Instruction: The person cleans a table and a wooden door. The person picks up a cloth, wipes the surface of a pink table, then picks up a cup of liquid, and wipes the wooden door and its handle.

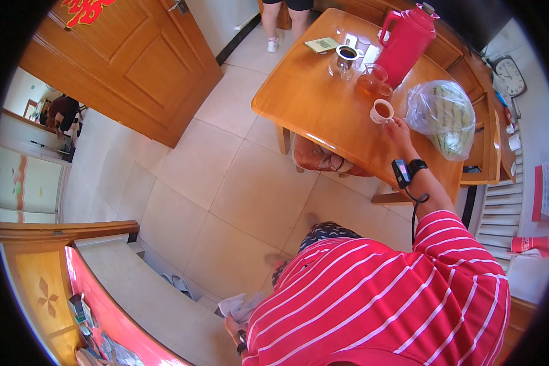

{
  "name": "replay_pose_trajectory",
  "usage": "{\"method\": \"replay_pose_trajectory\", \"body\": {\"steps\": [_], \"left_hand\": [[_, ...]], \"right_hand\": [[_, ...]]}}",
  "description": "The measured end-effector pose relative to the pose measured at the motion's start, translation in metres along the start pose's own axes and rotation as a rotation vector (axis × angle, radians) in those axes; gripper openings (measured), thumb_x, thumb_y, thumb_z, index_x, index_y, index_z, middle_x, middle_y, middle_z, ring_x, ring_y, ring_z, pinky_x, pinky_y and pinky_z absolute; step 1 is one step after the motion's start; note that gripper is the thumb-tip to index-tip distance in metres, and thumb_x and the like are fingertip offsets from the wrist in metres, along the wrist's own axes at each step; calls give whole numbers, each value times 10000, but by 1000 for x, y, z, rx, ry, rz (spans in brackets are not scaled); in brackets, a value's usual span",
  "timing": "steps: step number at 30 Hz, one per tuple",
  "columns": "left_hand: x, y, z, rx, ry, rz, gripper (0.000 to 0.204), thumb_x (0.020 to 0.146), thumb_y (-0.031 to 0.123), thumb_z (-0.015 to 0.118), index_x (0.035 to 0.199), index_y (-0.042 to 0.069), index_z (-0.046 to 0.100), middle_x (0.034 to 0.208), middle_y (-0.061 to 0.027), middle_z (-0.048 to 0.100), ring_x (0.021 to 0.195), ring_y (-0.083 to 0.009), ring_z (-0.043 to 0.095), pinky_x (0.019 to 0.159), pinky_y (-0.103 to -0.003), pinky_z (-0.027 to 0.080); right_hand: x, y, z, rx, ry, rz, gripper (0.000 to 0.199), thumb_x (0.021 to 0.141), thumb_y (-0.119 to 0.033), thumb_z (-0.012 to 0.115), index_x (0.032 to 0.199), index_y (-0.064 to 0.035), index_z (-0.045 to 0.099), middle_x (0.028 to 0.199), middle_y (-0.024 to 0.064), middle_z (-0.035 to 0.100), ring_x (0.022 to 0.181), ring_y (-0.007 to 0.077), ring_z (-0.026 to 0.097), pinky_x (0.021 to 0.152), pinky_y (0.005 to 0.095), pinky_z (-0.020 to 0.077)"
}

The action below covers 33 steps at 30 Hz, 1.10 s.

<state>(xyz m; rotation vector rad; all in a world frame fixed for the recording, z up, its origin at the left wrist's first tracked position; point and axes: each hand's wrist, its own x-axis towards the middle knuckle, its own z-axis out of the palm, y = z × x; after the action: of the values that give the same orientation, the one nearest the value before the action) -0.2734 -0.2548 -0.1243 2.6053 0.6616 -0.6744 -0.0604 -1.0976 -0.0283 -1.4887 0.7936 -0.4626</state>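
My right hand [399, 132] reaches over the wooden table [323, 128] and pinches the handle side of a small white teacup [375, 119] with reddish-brown tea in it. Beside the cup stand a glass pitcher [368, 83] of amber liquid and a tall red thermos [404, 49]. A watermelon [448, 116] in a clear plastic bag lies just right of that hand. Down by my left side, my left hand [232, 330] is closed on a light grey cloth [241, 307]. Part of this hand is hidden by my striped shirt.
A glass pot [344, 66] with a dark filter and a pale green box [322, 44] stand farther back on the table. A cushioned stool [317, 155] is tucked under it. A wooden door [134, 61] stands at the left. Another person's legs [287, 18] show beyond the table.
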Motion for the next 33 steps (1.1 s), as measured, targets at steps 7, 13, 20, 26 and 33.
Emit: {"method": "replay_pose_trajectory", "body": {"steps": [7, 13, 20, 26, 33], "left_hand": [[-28, 5, 24, 302, -75, 176, 297, 792, 205, 464, 996, 32, 594, 859, -172, 613, 796, -297, 575, 720, -381, 439], [-44, 65, 8, -536, 99, -297, 293, 770, 280, 569, 873, 12, 629, 767, -110, 629, 727, -198, 589, 673, -325, 452], [-57, 22, 49, -708, 174, -269, 312, 747, 296, 608, 861, 7, 636, 777, -94, 640, 725, -159, 586, 655, -306, 455], [-43, -12, 63, -433, 124, -287, 332, 780, 334, 561, 858, 21, 641, 799, -136, 642, 779, -217, 603, 691, -330, 454], [31, -21, 8, -500, 55, -340, 338, 781, 353, 533, 865, 44, 640, 842, -127, 639, 813, -234, 602, 695, -343, 461]], "right_hand": [[5, -1, 9, 88, -179, 63, 138, 879, -228, 512, 925, -101, 538, 805, 8, 568, 702, 89, 551, 605, 205, 455], [-40, 12, -57, -135, -283, -223, 223, 912, -169, 429, 1116, -92, 476, 1018, 52, 524, 952, 170, 530, 792, 261, 442], [-44, -26, 30, 170, -138, -34, 185, 911, -249, 457, 900, -67, 487, 859, 23, 492, 837, 120, 488, 769, 240, 411], [-52, -37, 105, 77, -242, -84, 163, 900, -237, 483, 877, -77, 506, 831, 4, 500, 782, 91, 476, 714, 221, 410], [-96, -50, 271, 293, -449, 20, 91, 880, -178, 505, 865, -89, 510, 808, -5, 511, 772, 98, 502, 716, 229, 429]]}}
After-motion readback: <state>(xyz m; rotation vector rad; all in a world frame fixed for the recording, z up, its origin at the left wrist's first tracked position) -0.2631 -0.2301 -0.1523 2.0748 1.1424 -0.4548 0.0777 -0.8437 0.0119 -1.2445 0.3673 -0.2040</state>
